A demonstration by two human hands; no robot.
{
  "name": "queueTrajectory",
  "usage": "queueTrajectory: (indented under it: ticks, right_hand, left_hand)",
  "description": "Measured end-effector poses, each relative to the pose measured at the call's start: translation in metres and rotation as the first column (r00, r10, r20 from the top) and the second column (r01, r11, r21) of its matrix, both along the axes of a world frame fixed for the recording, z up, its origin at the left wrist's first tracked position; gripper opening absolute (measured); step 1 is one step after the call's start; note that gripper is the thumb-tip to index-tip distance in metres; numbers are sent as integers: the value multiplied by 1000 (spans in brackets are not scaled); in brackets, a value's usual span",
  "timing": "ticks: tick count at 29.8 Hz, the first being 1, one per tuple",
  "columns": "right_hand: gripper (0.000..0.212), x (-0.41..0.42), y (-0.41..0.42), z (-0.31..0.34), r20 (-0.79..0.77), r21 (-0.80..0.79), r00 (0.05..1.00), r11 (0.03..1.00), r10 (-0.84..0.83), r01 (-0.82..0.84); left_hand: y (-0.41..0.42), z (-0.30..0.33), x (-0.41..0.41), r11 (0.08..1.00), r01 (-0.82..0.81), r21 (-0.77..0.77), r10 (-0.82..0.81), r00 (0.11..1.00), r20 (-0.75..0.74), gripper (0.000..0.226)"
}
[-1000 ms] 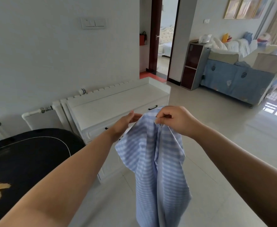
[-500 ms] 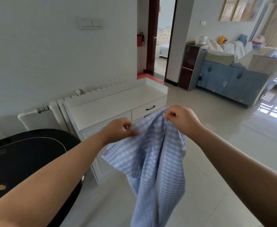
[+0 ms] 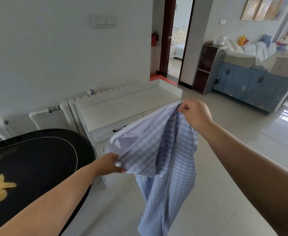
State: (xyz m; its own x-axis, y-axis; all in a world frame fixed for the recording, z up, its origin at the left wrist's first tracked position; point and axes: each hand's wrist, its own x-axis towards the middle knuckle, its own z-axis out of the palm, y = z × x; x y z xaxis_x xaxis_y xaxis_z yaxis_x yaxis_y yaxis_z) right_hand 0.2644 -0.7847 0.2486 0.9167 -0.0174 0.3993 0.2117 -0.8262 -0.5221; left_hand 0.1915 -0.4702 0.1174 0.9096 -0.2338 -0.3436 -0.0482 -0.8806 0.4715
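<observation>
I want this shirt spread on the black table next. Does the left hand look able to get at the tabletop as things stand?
Probably yes. The left hand grips the striped shirt right beside the black table, with nothing between them.

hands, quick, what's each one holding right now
left hand: closed, pinching a lower edge of the blue striped garment
right hand: closed, pinching the garment's top edge and holding it up
</observation>
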Motion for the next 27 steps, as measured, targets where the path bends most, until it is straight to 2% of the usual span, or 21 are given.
queueTrajectory:
  ticks: [1,3,6,7,8,11,14,16,19,21,22,24,25,26,27]
  right_hand:
    - [19,3,-2,3,11,4,1000,1000,-15,15]
    - [20,11,-8,7,29,16,999,999,-44,43]
    - [21,22,-19,8,36,29,996,996,-84,83]
    - [21,25,-24,7,36,36,994,994,-102,101]
    - [20,29,-28,4,30,44,992,992,-121,119]
    - [22,35,-44,-10,-18,47,985,983,-174,175]
    - [21,37,-55,-22,-55,79,979,977,-194,198]
    - [20,37,-58,-23,-51,91,977,973,-209,213]
    - [20,40,-63,-23,-60,58,970,969,-237,240]
    - [21,41,-66,-20,-59,19,966,967,-251,252]
    - [22,42,-67,-16,-48,9,965,966,-257,258]
    - [21,44,-70,-9,-32,6,961,961,-275,275]
    - [21,44,-72,-6,-43,-3,959,959,-282,282]
    - [23,43,-74,-6,-71,-19,957,960,-280,279]
    - [24,41,-76,-9,-108,-43,956,962,-272,269]
  left_hand:
    - [9,-8,-4,999,-13,38,14,1000,-13,34]
    - [24,-20,-10,996,-86,12,86,996,12,26]
    - [32,-20,-11,975,-202,-91,211,972,107,14]
    - [33,-14,-8,972,-211,-102,224,965,138,4]
    - [34,-5,-5,974,-216,-73,225,958,177,7]
    - [45,24,4,976,-208,70,171,921,350,21]
    - [56,47,9,980,-180,89,124,891,437,24]
    - [57,61,12,987,-114,113,50,887,460,30]
    - [55,98,20,981,-67,183,-11,918,395,34]
    - [59,131,33,962,-113,250,-37,849,527,29]
    - [62,146,40,950,-168,262,-40,769,638,25]
    - [62,172,53,944,-233,235,-72,549,833,19]
    - [62,181,58,939,-235,250,-98,515,852,19]
    - [61,187,62,928,-223,299,-135,547,826,20]
    - [62,189,66,897,-215,386,-181,618,765,24]
